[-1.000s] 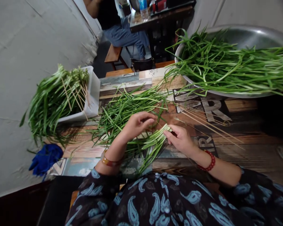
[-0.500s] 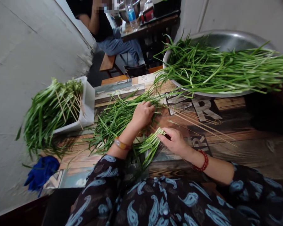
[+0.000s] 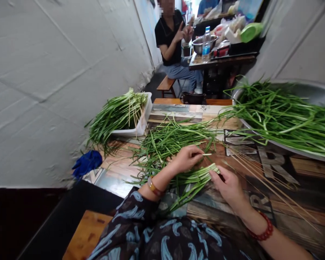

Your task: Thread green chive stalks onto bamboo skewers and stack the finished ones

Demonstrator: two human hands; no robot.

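My left hand (image 3: 189,158) is closed in a pinch on a chive stalk (image 3: 207,154), whose pale end sticks out past the fingertips. Just to its right, my right hand (image 3: 229,182) grips a small bunch of garlic chives (image 3: 199,177) by the cut white ends, the green leaves trailing toward my body. A loose pile of chives (image 3: 165,139) lies on the table beyond my left hand. Several thin bamboo skewers (image 3: 271,186) lie to the right of my right hand.
A white plastic tub (image 3: 145,121) at the left holds skewered chives. At the right stands a large metal basin (image 3: 311,88) heaped with chives. A blue glove (image 3: 87,164) lies at the table's left edge. Farther back, a person (image 3: 169,39) sits by another table (image 3: 197,64).
My head view has turned left and up, so everything sits lower and farther right. My left hand has come away from the pile with a stalk; my right hand still holds the bunch.
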